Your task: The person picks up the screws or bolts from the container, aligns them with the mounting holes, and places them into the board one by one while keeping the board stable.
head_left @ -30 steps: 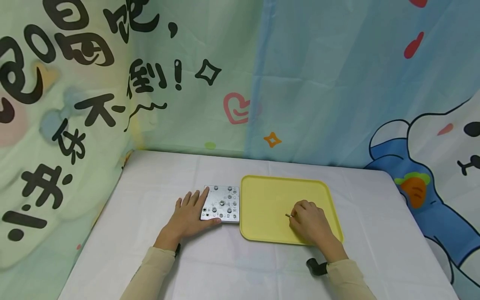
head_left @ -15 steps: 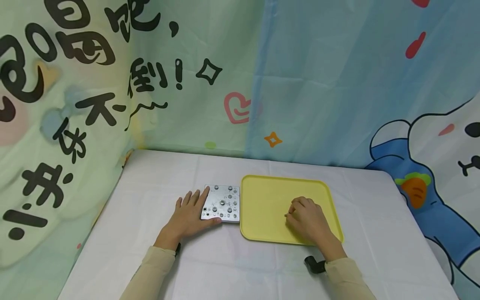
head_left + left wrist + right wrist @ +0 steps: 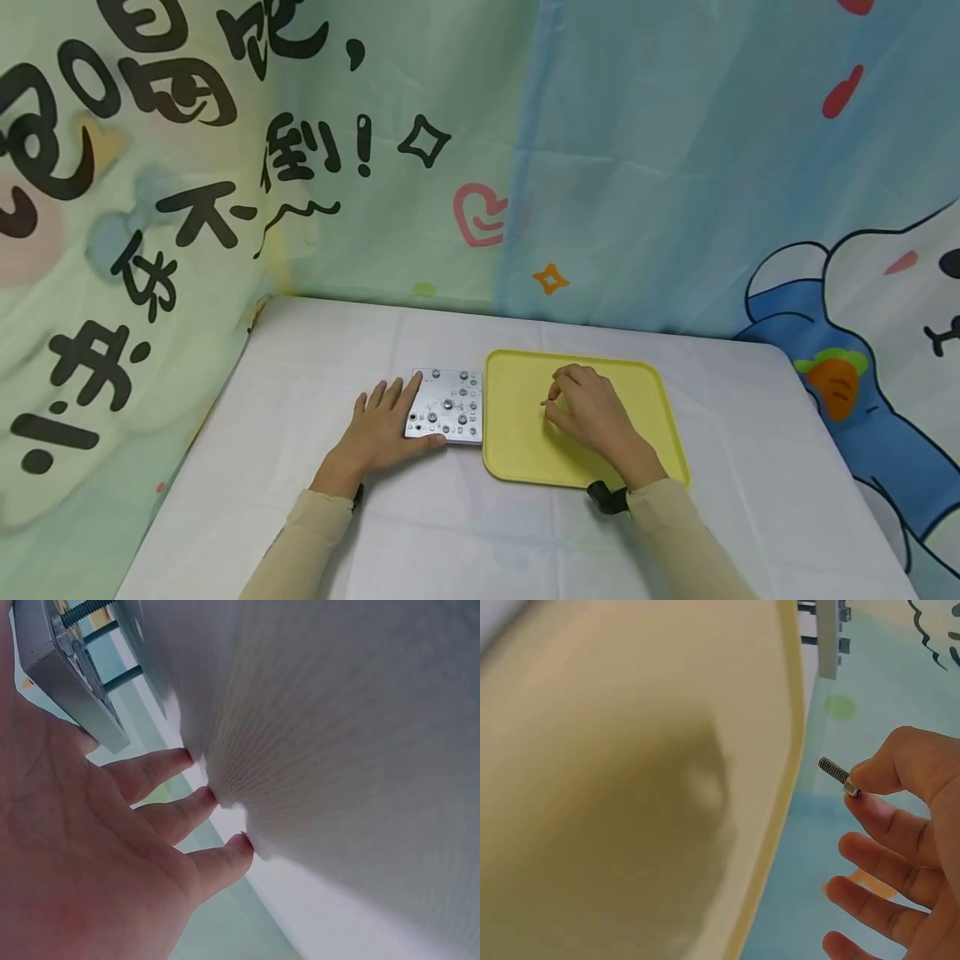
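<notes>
My left hand [image 3: 381,432] rests spread on the white table, its thumb along the near edge of a silver metal plate [image 3: 447,406] and its index fingertip by the far left corner. Several screws stud that plate; in the left wrist view, threaded shanks [image 3: 122,678] stick out from its underside. Above the yellow tray [image 3: 517,454], my right hand [image 3: 592,412] pinches a small metal screw [image 3: 835,771] by its head between thumb and index finger. The threaded end points away from the fingertips, and the other fingers are spread loosely.
The tray sits right against the plate's right side on a white-covered table [image 3: 465,533]. Behind the table hangs a printed cloth backdrop [image 3: 637,167]. A black wrist strap piece [image 3: 607,498] juts out by the right sleeve.
My right hand has moved left and slightly away from me over the tray, carrying the screw toward the plate. The left hand and plate have stayed in place.
</notes>
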Demonstrator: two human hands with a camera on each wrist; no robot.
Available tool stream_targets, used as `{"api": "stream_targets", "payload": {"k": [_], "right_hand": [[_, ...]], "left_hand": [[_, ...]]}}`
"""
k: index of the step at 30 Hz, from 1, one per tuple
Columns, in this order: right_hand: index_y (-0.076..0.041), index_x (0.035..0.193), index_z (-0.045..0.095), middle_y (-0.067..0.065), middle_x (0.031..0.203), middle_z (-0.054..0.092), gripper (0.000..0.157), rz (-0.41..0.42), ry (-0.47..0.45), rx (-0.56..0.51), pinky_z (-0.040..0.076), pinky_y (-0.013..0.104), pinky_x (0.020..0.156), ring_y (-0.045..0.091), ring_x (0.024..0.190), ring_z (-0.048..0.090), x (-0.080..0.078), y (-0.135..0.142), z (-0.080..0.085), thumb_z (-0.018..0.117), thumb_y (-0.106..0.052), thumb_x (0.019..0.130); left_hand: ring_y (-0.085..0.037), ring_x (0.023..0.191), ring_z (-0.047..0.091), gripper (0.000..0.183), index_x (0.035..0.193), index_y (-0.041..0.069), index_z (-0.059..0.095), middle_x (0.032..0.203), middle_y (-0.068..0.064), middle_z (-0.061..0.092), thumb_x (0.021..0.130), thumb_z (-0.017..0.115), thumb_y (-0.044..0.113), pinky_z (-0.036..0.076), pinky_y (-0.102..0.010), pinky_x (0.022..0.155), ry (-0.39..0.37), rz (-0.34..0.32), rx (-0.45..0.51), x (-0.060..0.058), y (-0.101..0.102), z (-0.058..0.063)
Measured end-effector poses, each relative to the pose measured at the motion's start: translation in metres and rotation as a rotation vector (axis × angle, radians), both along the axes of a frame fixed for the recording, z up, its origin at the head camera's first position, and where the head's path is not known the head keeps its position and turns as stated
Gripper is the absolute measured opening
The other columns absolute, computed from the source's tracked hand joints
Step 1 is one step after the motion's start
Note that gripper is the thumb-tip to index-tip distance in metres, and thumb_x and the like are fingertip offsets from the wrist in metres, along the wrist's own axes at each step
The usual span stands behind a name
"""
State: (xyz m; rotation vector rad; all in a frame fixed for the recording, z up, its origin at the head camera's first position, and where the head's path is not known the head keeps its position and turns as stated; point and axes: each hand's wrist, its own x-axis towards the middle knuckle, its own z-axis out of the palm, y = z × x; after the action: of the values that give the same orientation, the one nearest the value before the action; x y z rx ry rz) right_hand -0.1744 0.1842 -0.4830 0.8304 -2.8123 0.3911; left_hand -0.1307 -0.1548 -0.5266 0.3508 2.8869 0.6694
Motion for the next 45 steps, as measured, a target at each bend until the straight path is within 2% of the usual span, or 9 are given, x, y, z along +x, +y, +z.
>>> {"api": "stream_targets", "payload": {"k": [7, 14, 24, 33, 45], "right_hand": [[-0.009, 0.084, 0.067, 0.015, 0.115, 0.064, 0.007, 0.071, 0.026, -0.003, 0.049, 0.055, 0.086, 0.037, 0.106, 0.059, -0.016, -0.02, 0.012, 0.07, -0.015, 0.087], [-0.008, 0.086, 0.068, 0.014, 0.118, 0.063, 0.009, 0.102, 0.0, 0.002, 0.047, 0.054, 0.09, 0.035, 0.11, 0.058, -0.028, -0.05, 0.021, 0.068, -0.016, 0.088], [-0.008, 0.087, 0.068, 0.012, 0.119, 0.063, 0.009, 0.166, -0.036, 0.006, 0.047, 0.052, 0.092, 0.034, 0.112, 0.057, -0.04, -0.087, 0.017, 0.07, -0.017, 0.089], [-0.01, 0.087, 0.069, 0.011, 0.119, 0.062, 0.008, 0.164, -0.053, 0.061, 0.048, 0.051, 0.092, 0.032, 0.111, 0.058, -0.045, -0.096, 0.007, 0.07, -0.018, 0.089], [-0.011, 0.086, 0.067, 0.01, 0.117, 0.062, 0.007, 0.154, -0.043, 0.114, 0.047, 0.049, 0.093, 0.031, 0.11, 0.057, -0.044, -0.101, 0.007, 0.069, -0.017, 0.089]], "left_hand": [[-0.044, 0.147, 0.019, 0.108, 0.162, 0.02, 0.017, 0.159, -0.021, 0.029, 0.081, 0.055, 0.081, 0.014, -0.064, 0.114, 0.008, 0.004, 0.001, -0.001, 0.0, -0.001], [-0.044, 0.147, 0.019, 0.107, 0.162, 0.02, 0.017, 0.159, -0.021, 0.029, 0.082, 0.056, 0.079, 0.014, -0.063, 0.115, -0.001, 0.008, -0.001, -0.001, 0.0, 0.0], [-0.044, 0.147, 0.019, 0.107, 0.162, 0.021, 0.016, 0.159, -0.02, 0.029, 0.082, 0.054, 0.081, 0.014, -0.062, 0.115, -0.022, 0.009, -0.015, -0.003, 0.0, 0.001], [-0.043, 0.147, 0.02, 0.107, 0.162, 0.021, 0.016, 0.159, -0.019, 0.03, 0.082, 0.054, 0.081, 0.015, -0.062, 0.115, -0.011, 0.006, -0.026, -0.003, -0.002, -0.001], [-0.043, 0.147, 0.021, 0.107, 0.162, 0.021, 0.017, 0.159, -0.019, 0.031, 0.081, 0.054, 0.081, 0.015, -0.062, 0.115, 0.007, 0.014, -0.017, -0.002, -0.002, -0.002]]}}
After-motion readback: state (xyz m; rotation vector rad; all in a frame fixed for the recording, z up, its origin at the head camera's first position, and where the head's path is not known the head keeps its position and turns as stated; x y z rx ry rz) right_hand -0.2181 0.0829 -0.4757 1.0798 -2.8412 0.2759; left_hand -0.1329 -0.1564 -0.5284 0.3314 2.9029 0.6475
